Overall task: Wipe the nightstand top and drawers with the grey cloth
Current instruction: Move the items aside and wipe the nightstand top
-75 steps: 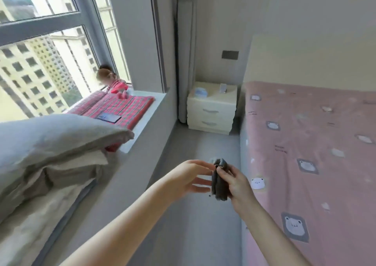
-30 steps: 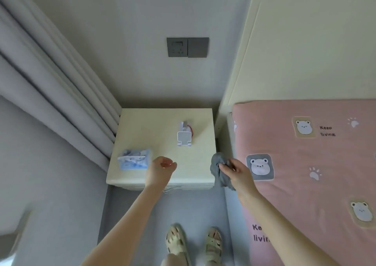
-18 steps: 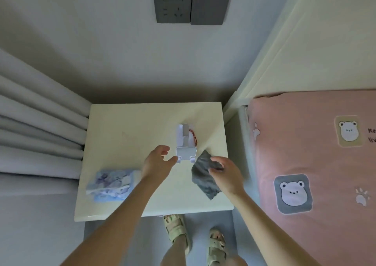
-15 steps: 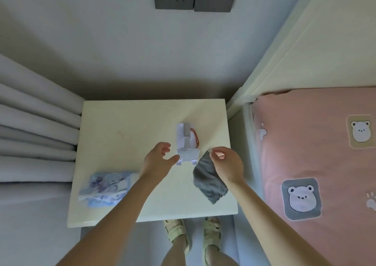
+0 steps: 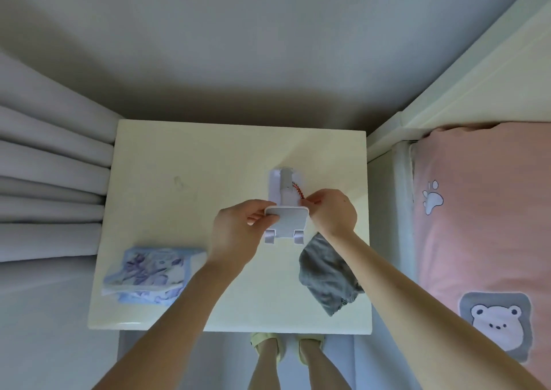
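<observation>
The cream nightstand top [image 5: 179,210] fills the middle of the view, seen from above; its drawers are hidden below it. The grey cloth [image 5: 325,276] lies crumpled on the top near the front right corner, partly under my right forearm, with no hand on it. A white phone stand [image 5: 287,219] with a red cord stands mid-top. My left hand [image 5: 235,237] grips the left edge of its plate. My right hand [image 5: 334,210] pinches the plate's right edge.
A blue-and-white flowered tissue pack [image 5: 149,273] lies at the top's front left. Grey curtains [image 5: 50,186] hang against the nightstand's left side. The pink bed [image 5: 477,210] and cream headboard [image 5: 477,76] adjoin on the right. My sandalled feet [image 5: 268,345] stand in front.
I walked up to the nightstand. My right hand laid the grey cloth down on the top and let go of it. Both hands moved onto the phone stand and took hold of it.
</observation>
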Motion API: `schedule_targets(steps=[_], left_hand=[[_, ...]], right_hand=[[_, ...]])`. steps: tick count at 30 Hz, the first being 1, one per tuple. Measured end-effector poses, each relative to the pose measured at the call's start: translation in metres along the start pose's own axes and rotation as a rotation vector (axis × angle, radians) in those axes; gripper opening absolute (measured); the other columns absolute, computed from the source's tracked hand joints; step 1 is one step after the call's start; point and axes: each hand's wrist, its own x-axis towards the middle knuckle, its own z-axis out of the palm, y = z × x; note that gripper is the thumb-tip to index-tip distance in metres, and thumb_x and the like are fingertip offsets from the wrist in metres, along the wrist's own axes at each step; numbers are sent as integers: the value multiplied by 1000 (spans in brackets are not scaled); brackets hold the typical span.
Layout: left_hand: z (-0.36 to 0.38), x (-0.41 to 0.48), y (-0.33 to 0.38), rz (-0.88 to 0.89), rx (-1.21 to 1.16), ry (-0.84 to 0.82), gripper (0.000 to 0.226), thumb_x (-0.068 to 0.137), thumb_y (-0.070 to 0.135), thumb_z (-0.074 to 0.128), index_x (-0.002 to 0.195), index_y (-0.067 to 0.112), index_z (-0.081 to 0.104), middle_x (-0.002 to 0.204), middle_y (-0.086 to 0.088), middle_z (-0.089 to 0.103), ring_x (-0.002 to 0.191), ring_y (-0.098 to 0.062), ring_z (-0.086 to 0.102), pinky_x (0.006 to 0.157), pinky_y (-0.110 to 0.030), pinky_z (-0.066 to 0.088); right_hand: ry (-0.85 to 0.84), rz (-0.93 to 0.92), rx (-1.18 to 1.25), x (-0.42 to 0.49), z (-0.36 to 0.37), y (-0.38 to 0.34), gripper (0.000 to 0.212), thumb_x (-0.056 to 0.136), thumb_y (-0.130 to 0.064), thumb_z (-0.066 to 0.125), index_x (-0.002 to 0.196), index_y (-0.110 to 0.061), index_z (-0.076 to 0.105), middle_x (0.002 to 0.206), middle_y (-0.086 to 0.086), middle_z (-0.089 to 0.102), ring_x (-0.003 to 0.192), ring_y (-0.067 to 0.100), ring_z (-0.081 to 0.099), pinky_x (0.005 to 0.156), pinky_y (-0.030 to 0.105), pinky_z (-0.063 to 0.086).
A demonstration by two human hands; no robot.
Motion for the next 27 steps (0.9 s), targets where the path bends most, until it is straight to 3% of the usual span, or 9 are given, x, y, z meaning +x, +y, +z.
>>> schedule_targets(steps=[2,5,7,10,14,19,22,24,27], left_hand=[[-20,7,0,-2,-32,49,15,73,5,71,84,16,74,63,25,65,60,13,58,63,-3,43],[-63,20,-8,-16,-31,45,20,74,2,70,84,19,73,62,35,64,62,12,60,63,-1,42],[-93,27,-18,1,17,20,28,74,0,70,84,25,74,67,35,65,65,10,61,65,-1,43],[-128,36,-35,-24,68,-30,47,74,-1,70,70,46,70,68,30,68,67,6,64,71,-8,48],[-151,42,-54,-62,43,-90,50,73,-5,69,70,46,71,68,26,70,68,5,64,75,-13,50],[-155,44,-68,-94,17,-82,50,73,-5,69,69,44,71,68,24,71,70,5,64,73,-8,49],[-148,38,-58,-9,188,-7,39,75,-5,67,84,33,70,91,9,71,90,-11,63,85,-25,51],[-140,31,-45,147,415,108,36,71,-9,62,97,16,68,105,-6,66,97,-26,59,86,-36,48],[-117,17,-24,384,522,236,33,69,-10,58,93,11,67,98,-10,67,89,-28,56,79,-23,36]], right_hand=[[-20,-41,49,-6,-1,-11,35,82,-29,58,48,-26,53,50,-7,49,51,15,47,45,22,28],[-101,-106,207,-14,6,-38,18,81,-31,62,75,-19,74,78,0,73,75,21,65,63,30,47],[-150,-144,273,-15,18,-59,22,79,-30,64,77,-11,74,82,9,73,78,28,65,63,31,44],[-236,-159,273,-11,42,-92,30,77,-32,66,79,-3,72,74,13,68,68,31,59,58,28,36],[-314,-112,143,-2,72,-120,40,78,-34,67,49,-12,49,52,-1,47,47,16,44,45,22,27],[-297,-119,28,-1,91,-128,44,78,-44,67,51,-20,42,52,-6,44,51,15,46,43,23,26],[-174,-241,-71,-17,80,-114,32,83,-50,59,68,-21,61,69,-5,61,78,23,59,54,23,35],[77,-355,-147,-39,61,-75,28,88,-43,55,94,-20,70,91,-1,70,91,25,62,68,29,43],[460,-504,-266,-77,38,24,29,87,-36,54,98,-15,71,93,7,71,83,31,64,67,36,51]])
